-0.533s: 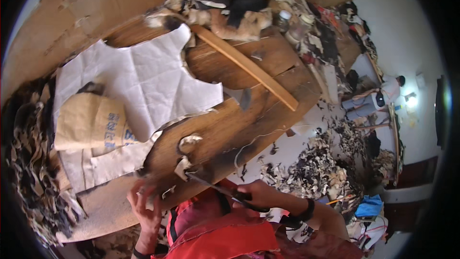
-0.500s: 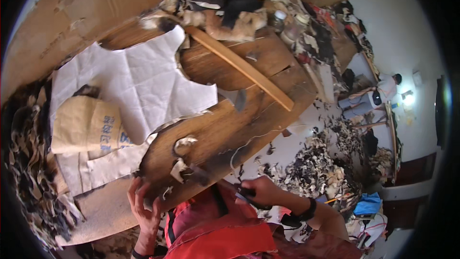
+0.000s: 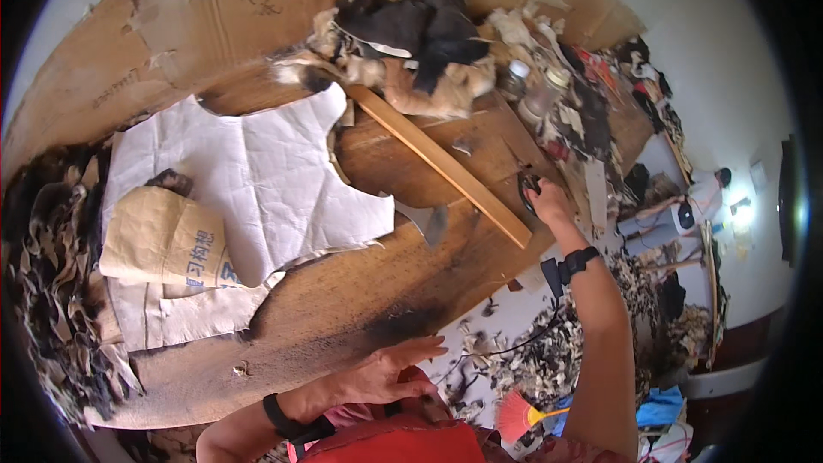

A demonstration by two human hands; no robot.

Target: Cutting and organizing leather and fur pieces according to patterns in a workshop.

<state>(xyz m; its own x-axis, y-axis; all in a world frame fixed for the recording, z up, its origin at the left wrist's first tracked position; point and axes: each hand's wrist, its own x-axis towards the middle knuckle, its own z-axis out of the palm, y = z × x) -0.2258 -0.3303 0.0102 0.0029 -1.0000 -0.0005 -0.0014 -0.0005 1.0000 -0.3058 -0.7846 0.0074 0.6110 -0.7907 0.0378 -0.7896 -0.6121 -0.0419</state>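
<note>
My left hand (image 3: 394, 373) is at the table's near edge, fingers stretched out and holding nothing. At the table's right end, my right hand (image 3: 553, 204) grips a black-handled tool (image 3: 527, 192) with a loop-like handle, perhaps scissors; the rest is hard to make out. Nearest to it is a long wooden bar (image 3: 446, 170) lying slantwise over the wooden table (image 3: 343, 300). A large white vest-shaped sheet (image 3: 257, 163) covers the table's left part, with a curled brown paper piece (image 3: 163, 236) on it. A flared metal blade (image 3: 433, 223) shows beside the sheet's right corner.
Dark fur strips (image 3: 60, 291) are heaped at the left. Black and tan fur pieces (image 3: 411, 26) and jars (image 3: 540, 99) stand at the back. Scraps (image 3: 531, 334) litter the floor near a red broom (image 3: 517, 416). Another person (image 3: 669, 214) is farther off at the right.
My right hand has moved from the near edge to the table's right end with the black-handled tool. My left hand has shifted right. Pale scraps near the table's middle front are gone.
</note>
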